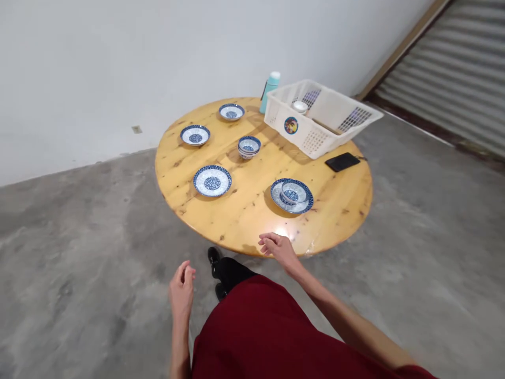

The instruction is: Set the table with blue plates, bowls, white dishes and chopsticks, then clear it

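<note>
My left hand (182,287) hangs over the floor, short of the table's front edge, fingers loosely curled and holding nothing. Over the near edge of the round wooden table (252,223) is my right hand (278,248), also unfilled, its fingers slightly bent and apart. Closest to it stands a blue-and-white bowl (295,190) on a patterned plate (276,198). Farther left lies a flat plate (212,181). Behind that are a second plate (195,135) and a third plate (232,111). A small stack of bowls (249,147) stands between the plates and the basket.
A white plastic basket (290,138) at the table's back right holds a small white bowl (300,107) and a brown, stick-like item. Beside it stand a light-blue bottle (270,90) and, nearer, a black phone (342,162). A wall rises behind; a corrugated shutter is at right.
</note>
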Demonstrator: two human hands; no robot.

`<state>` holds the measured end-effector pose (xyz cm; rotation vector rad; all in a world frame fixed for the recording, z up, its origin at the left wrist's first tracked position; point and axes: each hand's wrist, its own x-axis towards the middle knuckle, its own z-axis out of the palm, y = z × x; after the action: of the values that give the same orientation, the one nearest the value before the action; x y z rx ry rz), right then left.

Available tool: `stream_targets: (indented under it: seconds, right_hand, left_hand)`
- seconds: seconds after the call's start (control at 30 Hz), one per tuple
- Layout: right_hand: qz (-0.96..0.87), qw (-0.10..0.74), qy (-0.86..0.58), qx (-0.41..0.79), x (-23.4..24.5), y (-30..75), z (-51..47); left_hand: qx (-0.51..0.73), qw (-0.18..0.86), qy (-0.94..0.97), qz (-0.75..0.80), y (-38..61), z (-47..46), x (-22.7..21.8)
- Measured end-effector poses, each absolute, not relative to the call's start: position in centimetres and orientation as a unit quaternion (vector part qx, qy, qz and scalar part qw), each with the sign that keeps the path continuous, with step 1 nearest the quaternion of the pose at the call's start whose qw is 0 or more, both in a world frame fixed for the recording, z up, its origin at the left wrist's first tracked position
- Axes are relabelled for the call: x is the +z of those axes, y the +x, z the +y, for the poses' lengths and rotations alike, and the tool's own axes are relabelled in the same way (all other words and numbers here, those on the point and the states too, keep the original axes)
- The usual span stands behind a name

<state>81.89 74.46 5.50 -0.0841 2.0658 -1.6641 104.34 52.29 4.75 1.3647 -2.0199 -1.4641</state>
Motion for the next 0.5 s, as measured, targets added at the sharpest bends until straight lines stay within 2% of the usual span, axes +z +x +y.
stream_targets:
  seconds: [0.2,0.33,0.43,0.5]
  right_hand:
    - [0.771,0.168,-0.038,-0.613,6.1,73.7,69.4]
    - [0.792,0.087,-0.023,-0.604,6.2,65.2,65.1]
    - [0.831,0.033,-0.003,-0.555,6.0,58.3,62.2]
    - [0.876,-0.003,-0.012,-0.482,5.5,54.0,60.5]
  left_hand:
    - [-0.509,0.122,0.489,-0.698,103.6,48.4,3.7]
    - [-0.479,0.094,0.507,-0.71,102.3,43.2,4.0]
    - [-0.466,0.067,0.494,-0.731,99.7,38.8,5.2]
    - [-0.457,0.05,0.478,-0.749,97.1,35.9,6.4]
